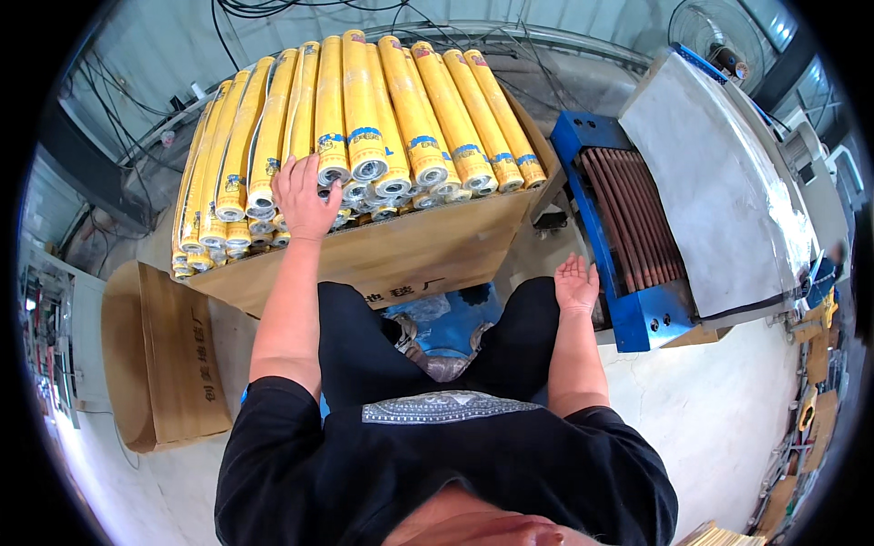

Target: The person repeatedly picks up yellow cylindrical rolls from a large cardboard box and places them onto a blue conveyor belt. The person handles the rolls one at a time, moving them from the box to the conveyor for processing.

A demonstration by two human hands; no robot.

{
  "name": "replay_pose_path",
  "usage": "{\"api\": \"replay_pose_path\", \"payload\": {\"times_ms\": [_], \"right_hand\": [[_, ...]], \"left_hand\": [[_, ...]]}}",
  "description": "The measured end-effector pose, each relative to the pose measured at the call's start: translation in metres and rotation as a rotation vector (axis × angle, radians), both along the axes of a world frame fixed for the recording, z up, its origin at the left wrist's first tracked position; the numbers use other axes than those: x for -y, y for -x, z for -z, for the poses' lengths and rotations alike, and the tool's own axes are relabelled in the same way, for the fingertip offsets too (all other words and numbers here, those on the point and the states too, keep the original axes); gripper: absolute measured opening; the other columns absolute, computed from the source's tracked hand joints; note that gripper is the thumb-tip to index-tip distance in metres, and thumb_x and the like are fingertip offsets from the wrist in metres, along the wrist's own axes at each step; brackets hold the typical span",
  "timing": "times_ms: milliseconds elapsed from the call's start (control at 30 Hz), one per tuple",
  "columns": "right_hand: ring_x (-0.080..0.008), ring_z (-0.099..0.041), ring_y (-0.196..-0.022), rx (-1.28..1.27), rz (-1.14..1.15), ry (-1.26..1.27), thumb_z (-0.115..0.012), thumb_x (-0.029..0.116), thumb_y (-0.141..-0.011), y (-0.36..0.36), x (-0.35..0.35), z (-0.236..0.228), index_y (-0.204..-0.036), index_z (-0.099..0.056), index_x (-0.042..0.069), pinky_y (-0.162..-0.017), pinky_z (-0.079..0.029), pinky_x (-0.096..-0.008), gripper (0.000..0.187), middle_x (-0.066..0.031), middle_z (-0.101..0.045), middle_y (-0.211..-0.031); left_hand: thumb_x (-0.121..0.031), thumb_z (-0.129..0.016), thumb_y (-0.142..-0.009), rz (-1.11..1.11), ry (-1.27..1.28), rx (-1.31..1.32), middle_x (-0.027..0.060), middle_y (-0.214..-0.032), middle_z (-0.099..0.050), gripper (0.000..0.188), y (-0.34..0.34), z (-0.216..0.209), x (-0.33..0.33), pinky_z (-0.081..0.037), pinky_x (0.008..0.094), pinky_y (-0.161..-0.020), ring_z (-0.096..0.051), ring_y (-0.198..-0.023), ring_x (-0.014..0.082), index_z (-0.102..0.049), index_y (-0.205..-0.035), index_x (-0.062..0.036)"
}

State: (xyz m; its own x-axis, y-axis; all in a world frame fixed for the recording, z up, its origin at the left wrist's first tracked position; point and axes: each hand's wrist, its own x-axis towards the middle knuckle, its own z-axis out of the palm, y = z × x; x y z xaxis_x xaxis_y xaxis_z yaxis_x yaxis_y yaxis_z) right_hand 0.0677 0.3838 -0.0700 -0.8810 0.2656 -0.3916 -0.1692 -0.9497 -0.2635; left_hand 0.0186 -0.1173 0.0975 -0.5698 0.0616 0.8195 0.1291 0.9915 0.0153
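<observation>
My left hand (308, 196) rests on the front ends of yellow wrapped rolls (332, 109), fingers stretched over them and the thumb apart, near one roll's round hollow end. Whatever lies under its palm is hidden. The rolls are stacked side by side in several layers in a large cardboard box (410, 250), their printed ends toward me. By my right knee, my right hand (576, 284) is palm up with slightly curled fingers and nothing in it. It is nearest the blue-framed machine.
A blue-framed machine (628, 318) with dark red rollers (633, 218) stands at the right, beside a large grey-white cover (710, 182). An open cardboard box (177, 364) stands on the floor at left. A fan (724, 55) and loose cables (264, 9) are at the back.
</observation>
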Motion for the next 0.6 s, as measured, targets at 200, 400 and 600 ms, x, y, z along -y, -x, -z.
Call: {"api": "replay_pose_path", "payload": {"times_ms": [200,400,600], "right_hand": [[-0.0243,-0.055,-0.096,-0.005,0.048,0.052,-0.056,0.035,-0.089,0.0004,0.0030,-0.0017,-0.117,-0.046,0.003,-0.084,-0.044,-0.0400,0.043,-0.0147,-0.056,-0.112],[-0.0244,-0.056,-0.095,-0.002,0.005,0.002,-0.056,0.034,-0.089,0.0006,0.0049,-0.0030,-0.114,-0.046,0.003,-0.084,-0.044,-0.0397,0.041,-0.0152,-0.056,-0.112],[-0.0246,-0.056,-0.095,-0.015,0.001,-0.004,-0.057,0.034,-0.089,0.0001,0.0050,-0.0042,-0.115,-0.046,0.002,-0.084,-0.044,-0.0399,0.042,-0.0162,-0.056,-0.113]], "left_hand": [[-0.026,-0.070,-0.070,-0.002,0.005,-0.010,0.0092,-0.114,-0.059,0.054,0.0013,0.0029,0.0030,-0.030,0.0459,-0.102,-0.046,-0.117,0.0293,-0.056,-0.117,-0.0049],[-0.026,-0.070,-0.070,0.000,-0.001,-0.019,0.0093,-0.114,-0.059,0.054,0.0025,0.0034,0.0027,-0.030,0.0457,-0.102,-0.046,-0.117,0.0295,-0.056,-0.117,-0.0049],[-0.026,-0.070,-0.069,0.003,-0.001,-0.022,0.0096,-0.114,-0.059,0.055,0.0024,0.0031,0.0018,-0.030,0.0457,-0.101,-0.046,-0.117,0.0299,-0.056,-0.118,-0.0047]]}}
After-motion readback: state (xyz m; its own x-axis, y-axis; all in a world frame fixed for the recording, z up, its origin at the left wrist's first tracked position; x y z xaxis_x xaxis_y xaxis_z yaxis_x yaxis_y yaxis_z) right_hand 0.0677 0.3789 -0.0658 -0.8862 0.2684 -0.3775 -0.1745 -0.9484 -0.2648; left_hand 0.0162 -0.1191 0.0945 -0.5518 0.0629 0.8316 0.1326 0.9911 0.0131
